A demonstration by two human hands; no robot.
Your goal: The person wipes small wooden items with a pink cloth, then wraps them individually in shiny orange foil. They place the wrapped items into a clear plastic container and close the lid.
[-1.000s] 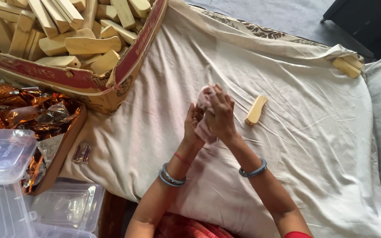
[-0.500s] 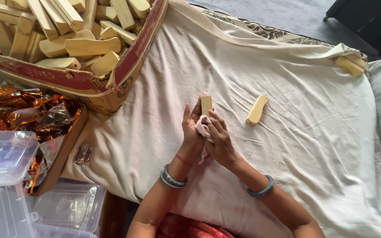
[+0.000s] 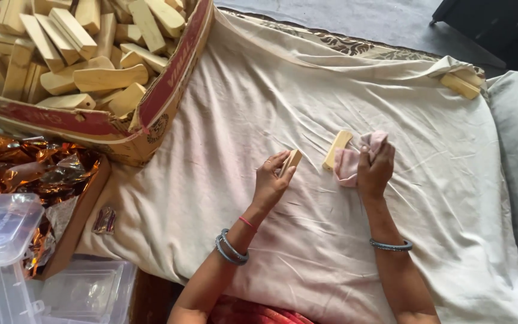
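My left hand (image 3: 272, 180) holds a small pale wooden block (image 3: 291, 161) by its lower end, just above the cream cloth (image 3: 259, 108). My right hand (image 3: 375, 170) grips a bunched pink rag (image 3: 349, 163) a little to the right. Another pale wooden piece (image 3: 337, 149) lies flat on the cloth, right beside the rag and my right hand. The two hands are apart, roughly a hand's width between them.
A red-edged cardboard box (image 3: 91, 123) full of wooden blocks sits at the upper left. Crumpled copper foil wrappers (image 3: 43, 174) lie below it. Clear plastic containers (image 3: 7, 231) stand at the lower left. One more wooden block (image 3: 460, 85) lies at the cloth's far right corner.
My hands were together, rubbing the block with the rag. They have separated: the left carries the block leftward, the right has moved the rag rightward next to the lying piece.
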